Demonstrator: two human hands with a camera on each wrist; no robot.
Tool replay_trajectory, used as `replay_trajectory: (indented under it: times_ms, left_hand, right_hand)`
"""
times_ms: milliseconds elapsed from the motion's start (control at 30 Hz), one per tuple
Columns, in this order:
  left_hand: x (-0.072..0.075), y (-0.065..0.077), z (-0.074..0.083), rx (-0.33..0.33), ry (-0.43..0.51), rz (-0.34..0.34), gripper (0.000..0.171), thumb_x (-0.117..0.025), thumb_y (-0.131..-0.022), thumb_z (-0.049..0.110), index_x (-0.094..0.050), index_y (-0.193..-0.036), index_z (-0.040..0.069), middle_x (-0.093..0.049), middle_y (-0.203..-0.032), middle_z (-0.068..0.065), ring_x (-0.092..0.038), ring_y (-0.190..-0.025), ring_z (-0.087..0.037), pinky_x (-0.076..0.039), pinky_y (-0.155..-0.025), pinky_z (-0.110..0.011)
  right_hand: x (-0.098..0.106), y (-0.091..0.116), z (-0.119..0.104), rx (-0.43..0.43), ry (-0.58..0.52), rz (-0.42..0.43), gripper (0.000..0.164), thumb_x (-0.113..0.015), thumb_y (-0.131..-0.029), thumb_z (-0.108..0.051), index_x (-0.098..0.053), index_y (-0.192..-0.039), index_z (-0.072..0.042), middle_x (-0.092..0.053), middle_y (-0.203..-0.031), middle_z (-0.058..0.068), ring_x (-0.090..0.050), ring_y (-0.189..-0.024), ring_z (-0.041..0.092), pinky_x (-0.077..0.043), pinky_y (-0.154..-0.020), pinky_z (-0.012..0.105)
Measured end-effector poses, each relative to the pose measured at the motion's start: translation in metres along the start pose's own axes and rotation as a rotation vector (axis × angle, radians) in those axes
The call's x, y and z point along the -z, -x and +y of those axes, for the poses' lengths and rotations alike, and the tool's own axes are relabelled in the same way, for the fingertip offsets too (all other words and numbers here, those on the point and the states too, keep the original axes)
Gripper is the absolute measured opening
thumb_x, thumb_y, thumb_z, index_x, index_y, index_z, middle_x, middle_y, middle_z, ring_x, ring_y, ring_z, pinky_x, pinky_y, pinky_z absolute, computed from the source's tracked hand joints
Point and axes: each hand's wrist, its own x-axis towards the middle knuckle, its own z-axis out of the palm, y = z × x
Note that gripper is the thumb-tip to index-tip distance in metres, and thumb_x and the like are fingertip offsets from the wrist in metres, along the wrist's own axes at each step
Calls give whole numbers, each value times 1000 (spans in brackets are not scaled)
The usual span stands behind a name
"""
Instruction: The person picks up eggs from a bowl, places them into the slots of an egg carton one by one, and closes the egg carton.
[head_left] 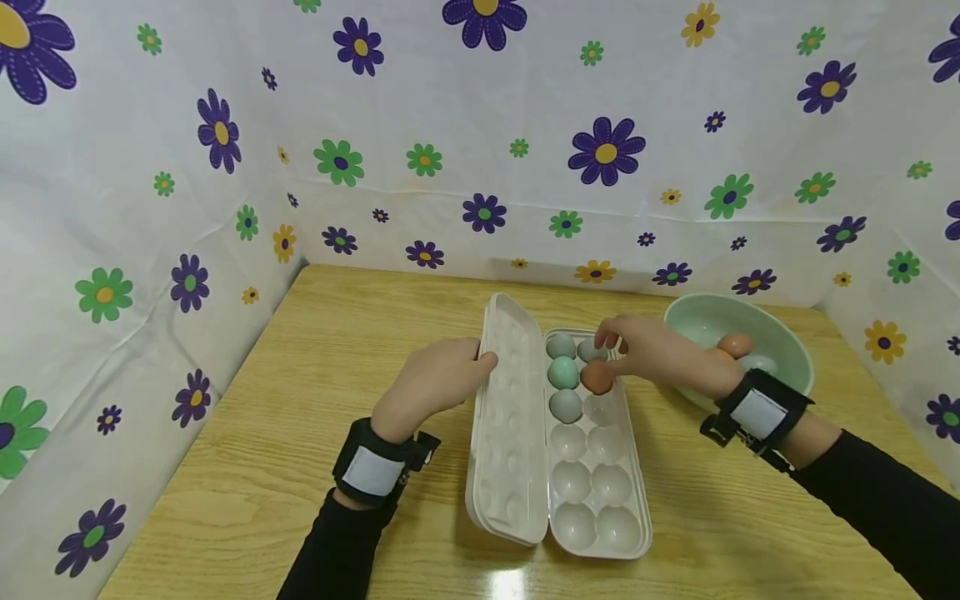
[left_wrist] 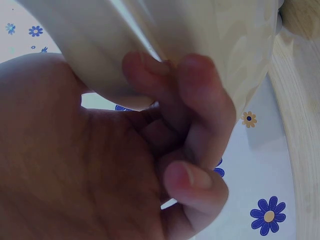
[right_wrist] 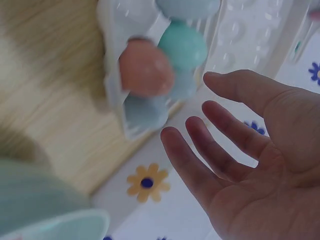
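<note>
Flowered cloth point(head_left: 450, 92) is hanging behind the wooden table point(head_left: 360, 325), where your left hand point(head_left: 435, 381) is holding the edge of the raised lid point(head_left: 510, 442) with bent fingers, probably so that it is not falling over the cups point(head_left: 575, 481). Your relaxed right hand point(head_left: 663, 354) is hovering with parted fingers, gripping nothing, beside the brown egg point(head_left: 597, 377), which is sitting in the right column, second cup from the far end. Lengthwise, the carton point(head_left: 640, 517) is pointing away from you, slightly leftward, while the egg's own long axis is not showing clearly enough to tell.
</note>
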Motion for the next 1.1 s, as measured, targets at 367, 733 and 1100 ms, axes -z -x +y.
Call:
replay_trajectory:
  times_ms: [367,733,1100]
  left_hand:
    - [0,1,0,0,-1,5,36,-33,-93,38,-52,-73,15,-46,-61,1,-45,-52,-16,-32,-45,-31]
    - [0,1,1,8,8,-2,36,-32,-93,39,-52,-74,15,-46,-62,0,-45,-52,-17,-32,-46,-31]
    - [0,-1,0,9,1,-8,37,-32,-93,39,-51,-73,15,-46,-61,1,-44,-52,-17,-31,-45,-30]
  right_hand:
    - [18,3,42,-80,42,38,27,-68,-79,-17,-59,-102,-7,-60,-96,11,-56,-81,21,-49,-70,37]
    - [36,11,74,-148,39,25,29,-66,-82,-19,-58,-105,-3,-60,-100,15,-55,-91,27,-47,-77,45]
    - [47,17,110,-241,10,-35,33,-62,-85,-21,-55,-110,-1,-58,-104,21,-53,-94,33,-45,-80,52]
